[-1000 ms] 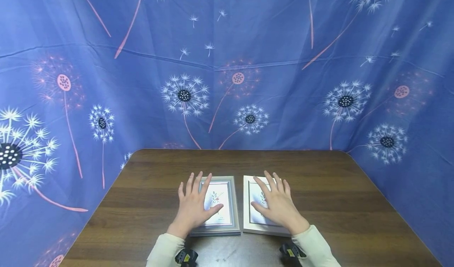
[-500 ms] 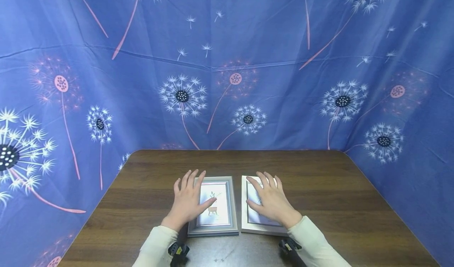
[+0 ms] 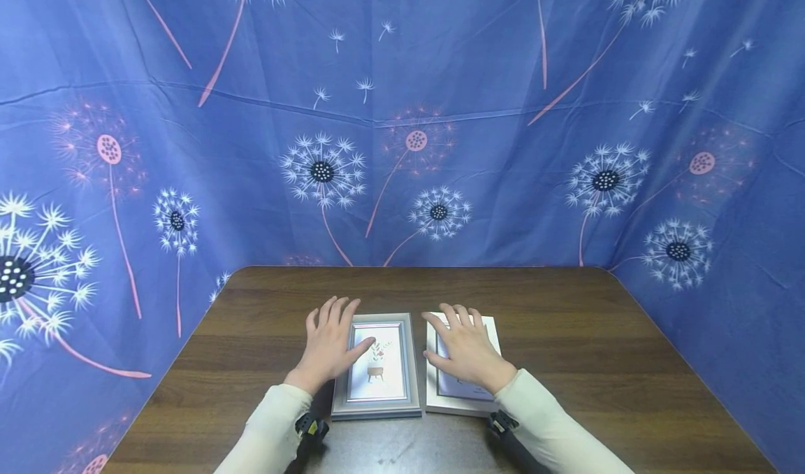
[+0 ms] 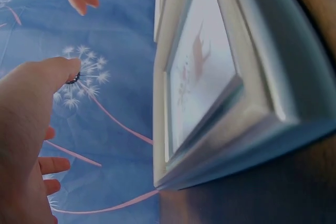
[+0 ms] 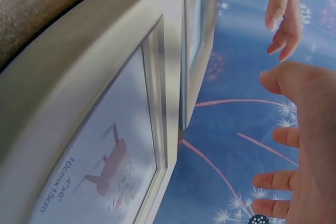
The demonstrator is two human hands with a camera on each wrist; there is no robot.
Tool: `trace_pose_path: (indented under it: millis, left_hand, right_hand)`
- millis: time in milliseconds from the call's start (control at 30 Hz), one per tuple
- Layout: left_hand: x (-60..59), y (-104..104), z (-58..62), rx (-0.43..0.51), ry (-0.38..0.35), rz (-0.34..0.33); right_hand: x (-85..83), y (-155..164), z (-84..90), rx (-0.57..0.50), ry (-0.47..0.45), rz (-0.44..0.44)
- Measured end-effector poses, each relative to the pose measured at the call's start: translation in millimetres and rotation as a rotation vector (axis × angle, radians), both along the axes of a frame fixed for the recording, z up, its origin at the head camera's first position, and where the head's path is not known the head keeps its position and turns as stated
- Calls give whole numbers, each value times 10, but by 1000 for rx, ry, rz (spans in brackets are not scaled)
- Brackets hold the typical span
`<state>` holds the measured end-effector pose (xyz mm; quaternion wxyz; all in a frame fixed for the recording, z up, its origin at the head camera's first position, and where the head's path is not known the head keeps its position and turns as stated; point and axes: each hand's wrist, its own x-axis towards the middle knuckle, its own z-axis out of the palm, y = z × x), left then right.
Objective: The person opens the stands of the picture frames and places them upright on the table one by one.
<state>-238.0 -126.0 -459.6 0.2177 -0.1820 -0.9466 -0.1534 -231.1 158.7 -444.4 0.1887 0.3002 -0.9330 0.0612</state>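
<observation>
Two picture frames lie flat, side by side, near the front of the tabletop (image 3: 566, 334). The left hand (image 3: 328, 352) hovers, fingers spread, over the grey frame (image 3: 378, 365). The right hand (image 3: 467, 352), fingers spread, covers much of the white frame (image 3: 462, 393), hiding its print. A dandelion-patterned blue cloth (image 3: 402, 110) encloses the scene.

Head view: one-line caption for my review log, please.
Left hand and right hand, fingers spread, over two picture frames on a wooden table.

Left hand (image 3: 328, 345) and right hand (image 3: 467, 348) both extended forward palm-down, fingers (image 3: 331, 312) straight and slightly spread, thumbs angled inward, forearms in pale sleeves converging from below.
</observation>
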Motion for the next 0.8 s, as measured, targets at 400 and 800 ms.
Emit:
trace_pose_path:
  millis: [400,800]
  left_hand:
    - [-170,-69,-54,-35,-80,-31]
    - [-350,-115,-103,-158,-158,-92]
  right_hand:
    - [-148,-114,-80,106,-42,-16]
    - [-227,-239,-85,184,-61,-13]
